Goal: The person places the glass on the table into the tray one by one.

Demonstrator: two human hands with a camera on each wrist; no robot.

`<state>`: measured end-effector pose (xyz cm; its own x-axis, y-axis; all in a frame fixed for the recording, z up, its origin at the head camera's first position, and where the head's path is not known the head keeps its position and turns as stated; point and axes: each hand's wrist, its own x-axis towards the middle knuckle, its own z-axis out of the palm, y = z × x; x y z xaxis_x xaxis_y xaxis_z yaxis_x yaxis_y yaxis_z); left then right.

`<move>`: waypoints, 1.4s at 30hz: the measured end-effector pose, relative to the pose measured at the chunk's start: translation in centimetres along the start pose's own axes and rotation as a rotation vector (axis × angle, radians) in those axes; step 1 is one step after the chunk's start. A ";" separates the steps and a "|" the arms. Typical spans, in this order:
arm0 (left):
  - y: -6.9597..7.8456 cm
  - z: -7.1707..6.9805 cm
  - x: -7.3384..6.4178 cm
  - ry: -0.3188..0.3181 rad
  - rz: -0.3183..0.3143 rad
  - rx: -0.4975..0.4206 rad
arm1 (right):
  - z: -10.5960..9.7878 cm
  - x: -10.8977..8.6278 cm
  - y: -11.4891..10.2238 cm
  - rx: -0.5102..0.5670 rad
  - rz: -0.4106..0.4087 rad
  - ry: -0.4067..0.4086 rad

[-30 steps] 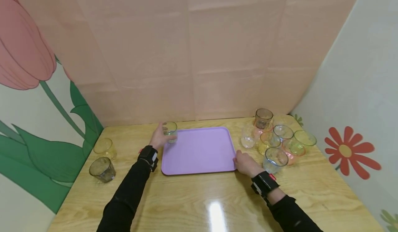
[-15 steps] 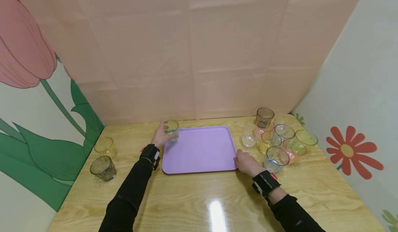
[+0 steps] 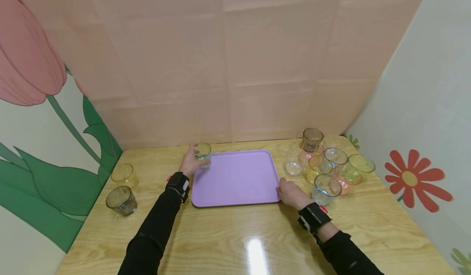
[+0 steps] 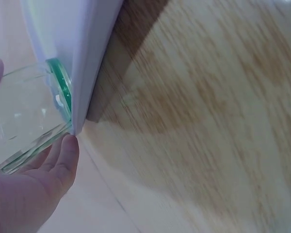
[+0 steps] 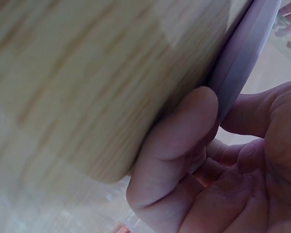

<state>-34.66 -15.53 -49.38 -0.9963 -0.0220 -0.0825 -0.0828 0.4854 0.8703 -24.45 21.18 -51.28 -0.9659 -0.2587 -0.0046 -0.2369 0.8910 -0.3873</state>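
Observation:
At the back left corner of the lavender tray [image 3: 237, 181], my left hand [image 3: 189, 163] holds a clear, green-tinted glass [image 3: 203, 151], with the fingers on one side and the thumb on the other. In the left wrist view, the base of the glass [image 4: 26, 109] meets the tray's corner [image 4: 82, 92], and the fingertips [image 4: 69, 150] lie beside that corner. My right hand [image 3: 292, 194] grips the tray's right edge near its front corner. Seen from the right wrist, the thumb and curled fingers [image 5: 184, 126] pinch the tray rim [image 5: 237, 63].
Several tinted glasses crowd the table's right side, among them a blue glass [image 3: 326, 190] nearest my right hand and a dark glass [image 3: 312, 140] at the back. A yellow glass [image 3: 125, 176] and a grey glass [image 3: 122, 201] stand at the left. A pink sheet [image 3: 228, 62] hangs behind.
My left hand and the green-tinted glass have shifted very slightly to the right. The right hand and the tray stay where they were.

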 end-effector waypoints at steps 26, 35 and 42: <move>-0.5 0.0 -0.1 0.014 0.037 0.017 | 0.1 0.1 0.2 0.014 0.007 -0.005; -0.6 0.1 0.1 0.027 0.052 0.023 | 0.1 0.2 0.1 0.015 0.007 0.001; -0.6 -0.3 -0.4 0.013 0.061 0.029 | 0.2 0.1 0.1 0.019 0.008 0.005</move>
<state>-34.18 -16.03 -49.70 -0.9997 -0.0029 -0.0236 -0.0217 0.5112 0.8592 -24.51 21.15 -51.46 -0.9682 -0.2503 -0.0032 -0.2277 0.8858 -0.4044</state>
